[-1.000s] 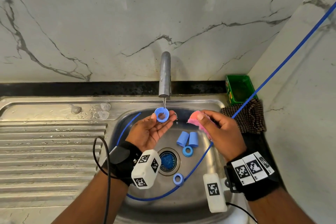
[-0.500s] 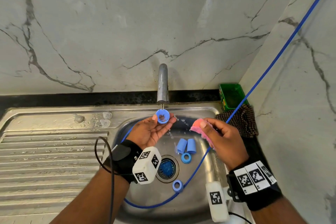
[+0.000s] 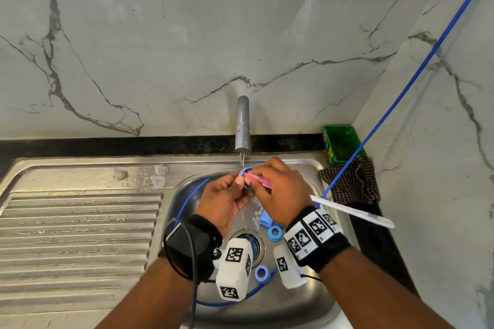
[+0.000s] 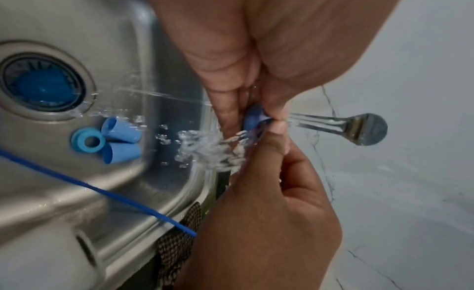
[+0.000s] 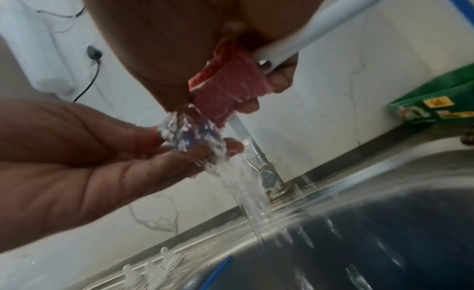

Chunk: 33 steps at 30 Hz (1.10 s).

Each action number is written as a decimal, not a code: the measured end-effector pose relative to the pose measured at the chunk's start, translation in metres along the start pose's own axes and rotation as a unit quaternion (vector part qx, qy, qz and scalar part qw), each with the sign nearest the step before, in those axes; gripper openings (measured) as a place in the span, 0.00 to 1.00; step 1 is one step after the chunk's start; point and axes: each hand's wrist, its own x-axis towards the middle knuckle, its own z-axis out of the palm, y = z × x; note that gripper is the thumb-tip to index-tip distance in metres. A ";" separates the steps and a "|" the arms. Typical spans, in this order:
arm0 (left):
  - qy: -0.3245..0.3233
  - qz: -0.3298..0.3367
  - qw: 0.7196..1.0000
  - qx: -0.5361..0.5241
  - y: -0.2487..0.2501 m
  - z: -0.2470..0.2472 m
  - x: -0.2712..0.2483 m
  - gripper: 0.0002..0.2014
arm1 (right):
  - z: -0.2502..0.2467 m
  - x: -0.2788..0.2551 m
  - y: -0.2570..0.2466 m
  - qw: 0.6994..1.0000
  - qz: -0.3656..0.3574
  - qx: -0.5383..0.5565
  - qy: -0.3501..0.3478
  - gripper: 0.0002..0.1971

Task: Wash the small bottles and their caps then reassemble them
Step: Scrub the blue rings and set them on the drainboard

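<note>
Under the running tap (image 3: 242,125), my left hand (image 3: 227,196) pinches a small blue cap (image 3: 245,171) between thumb and fingers. My right hand (image 3: 278,187) grips a pink sponge (image 3: 258,180) and presses it against that cap; a white stick-like handle (image 3: 352,212) juts out from this hand. Water splashes over the cap (image 4: 252,118) in the left wrist view, and over the sponge (image 5: 228,85) in the right wrist view. On the sink floor lie two light-blue bottle bodies (image 4: 120,141) and a blue ring cap (image 4: 88,140). Another ring cap (image 3: 262,273) sits nearer me.
The steel sink basin (image 3: 307,302) has a drain (image 4: 42,85) with a blue strainer. A ribbed draining board (image 3: 80,235) lies left, with clear items (image 3: 157,176) on its rim. A green box (image 3: 340,143) and checked cloth (image 3: 350,181) sit right. A blue cable (image 3: 401,88) crosses the basin.
My right hand has moved left with the sponge until it meets the cap in my left hand. My left fingers have closed on the cap. The head view has tilted up.
</note>
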 end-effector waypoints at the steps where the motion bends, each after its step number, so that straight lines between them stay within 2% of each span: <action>1: 0.005 0.005 1.000 0.006 0.002 -0.003 0.000 0.14 | 0.002 0.001 -0.001 0.999 -0.017 -0.027 -0.015 0.13; 4: 0.012 0.014 1.000 0.016 0.009 -0.011 -0.003 0.14 | 0.002 0.004 -0.001 0.987 -0.107 -0.077 -0.091 0.19; 6: 0.019 0.012 0.999 0.024 0.011 -0.013 -0.003 0.13 | 0.002 0.005 0.002 0.977 -0.136 -0.104 -0.129 0.21; 8: 0.022 0.014 0.999 0.034 0.007 -0.014 -0.004 0.13 | 0.003 0.005 0.006 0.984 -0.102 -0.055 -0.136 0.19; 10: 0.020 0.025 0.999 0.037 -0.001 -0.016 -0.004 0.16 | 0.004 0.005 0.007 0.985 -0.019 0.095 -0.145 0.13; 12: 0.026 0.039 0.997 0.066 -0.006 -0.018 -0.002 0.22 | 0.003 0.005 0.009 0.959 0.081 0.225 -0.150 0.07; 13: 0.036 0.055 0.992 0.107 -0.007 -0.018 0.000 0.22 | 0.002 0.004 0.011 0.951 0.115 0.250 -0.139 0.07; 16: 0.068 0.116 0.953 0.271 -0.004 -0.019 0.009 0.20 | -0.002 0.000 0.025 0.952 0.179 0.234 -0.082 0.08; 18: 0.080 0.150 0.909 0.380 -0.002 -0.018 0.016 0.21 | -0.006 -0.004 0.031 0.941 0.210 0.261 -0.052 0.12; 20: 0.105 0.167 0.865 0.461 0.002 -0.016 0.022 0.21 | -0.008 -0.008 0.035 0.931 0.222 0.288 -0.041 0.08; 22: 0.117 0.167 0.849 0.487 0.005 -0.013 0.026 0.21 | -0.011 -0.012 0.038 0.926 0.224 0.300 -0.038 0.04; 27: 0.132 0.176 0.836 0.503 0.006 -0.010 0.030 0.22 | -0.013 -0.020 0.048 0.924 0.237 0.298 -0.031 0.07; 30: 0.127 0.181 0.841 0.494 0.004 -0.013 0.028 0.23 | -0.012 -0.022 0.049 0.922 0.236 0.305 -0.028 0.11; 33: 0.106 0.169 0.854 0.481 0.000 -0.012 0.022 0.23 | -0.013 -0.022 0.042 0.946 0.170 0.277 0.002 0.08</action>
